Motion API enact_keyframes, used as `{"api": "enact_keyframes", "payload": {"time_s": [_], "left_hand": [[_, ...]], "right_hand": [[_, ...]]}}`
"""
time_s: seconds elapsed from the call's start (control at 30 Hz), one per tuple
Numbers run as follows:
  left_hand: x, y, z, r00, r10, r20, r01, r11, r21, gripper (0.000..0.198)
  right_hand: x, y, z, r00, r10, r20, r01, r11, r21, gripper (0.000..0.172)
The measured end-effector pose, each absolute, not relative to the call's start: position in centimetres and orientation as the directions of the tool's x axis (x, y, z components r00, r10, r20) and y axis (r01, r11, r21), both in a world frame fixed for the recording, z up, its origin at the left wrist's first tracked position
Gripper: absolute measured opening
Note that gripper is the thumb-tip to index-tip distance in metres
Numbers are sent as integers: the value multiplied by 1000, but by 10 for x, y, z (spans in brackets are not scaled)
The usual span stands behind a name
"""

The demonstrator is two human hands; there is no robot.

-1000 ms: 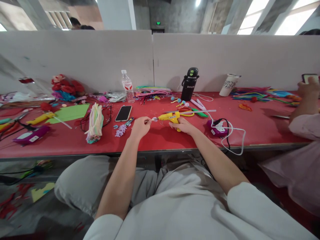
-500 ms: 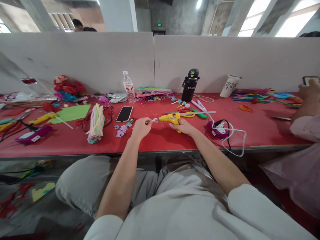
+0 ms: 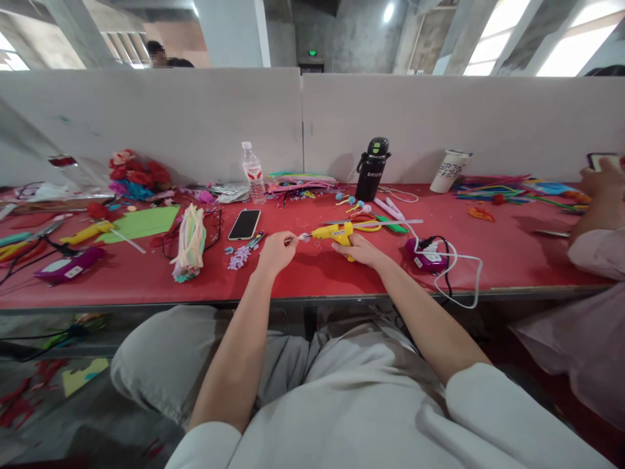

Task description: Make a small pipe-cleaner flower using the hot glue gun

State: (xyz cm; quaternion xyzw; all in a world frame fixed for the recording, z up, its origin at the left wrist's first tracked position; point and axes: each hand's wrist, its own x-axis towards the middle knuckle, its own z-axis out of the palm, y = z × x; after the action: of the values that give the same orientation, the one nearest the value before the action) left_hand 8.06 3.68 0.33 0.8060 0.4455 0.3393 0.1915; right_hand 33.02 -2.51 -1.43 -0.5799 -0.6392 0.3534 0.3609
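Observation:
My right hand (image 3: 360, 250) is closed around the handle of a yellow hot glue gun (image 3: 329, 230), its nozzle pointing left. A long translucent glue stick (image 3: 395, 223) juts out of the gun's back. Facing it, my left hand (image 3: 278, 251) pinches a thin stem tipped with a small lilac piece (image 3: 303, 237). That piece sits right at the nozzle; whether they touch is too small to tell. Left of my left hand lies a pile of lilac bits (image 3: 239, 257), beside a slim cutter-like tool (image 3: 256, 240).
On the red table (image 3: 303, 280) are a phone (image 3: 245, 224), a pipe cleaner bundle (image 3: 189, 244), a water bottle (image 3: 252, 172), a black flask (image 3: 372, 169), a white cup (image 3: 449, 170) and purple power strips (image 3: 427, 257). Another person's hand (image 3: 603, 179) holds a phone at right.
The view has shifted very slightly. Both hands keep almost the same pose, the lilac piece still at the glue gun's nozzle.

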Motion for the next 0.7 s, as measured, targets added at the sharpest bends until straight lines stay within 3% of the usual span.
{"api": "enact_keyframes", "payload": {"time_s": [0.3, 0.47, 0.57, 0.7], "left_hand": [[78, 38, 8, 336, 865, 371, 571, -501, 651, 24], [78, 35, 13, 334, 868, 369, 466, -492, 736, 27], [81, 33, 13, 353, 861, 367, 411, -495, 765, 27], [85, 31, 13, 382, 849, 365, 370, -503, 781, 27]], "right_hand": [[331, -24, -17, -71, 995, 75, 501, 100, -860, 46], [340, -19, -13, -4, 962, 272, 604, 219, -766, 40], [351, -11, -12, 90, 949, 301, 716, 149, -682, 36], [360, -5, -15, 161, 965, 207, 770, 8, -637, 36]]}}
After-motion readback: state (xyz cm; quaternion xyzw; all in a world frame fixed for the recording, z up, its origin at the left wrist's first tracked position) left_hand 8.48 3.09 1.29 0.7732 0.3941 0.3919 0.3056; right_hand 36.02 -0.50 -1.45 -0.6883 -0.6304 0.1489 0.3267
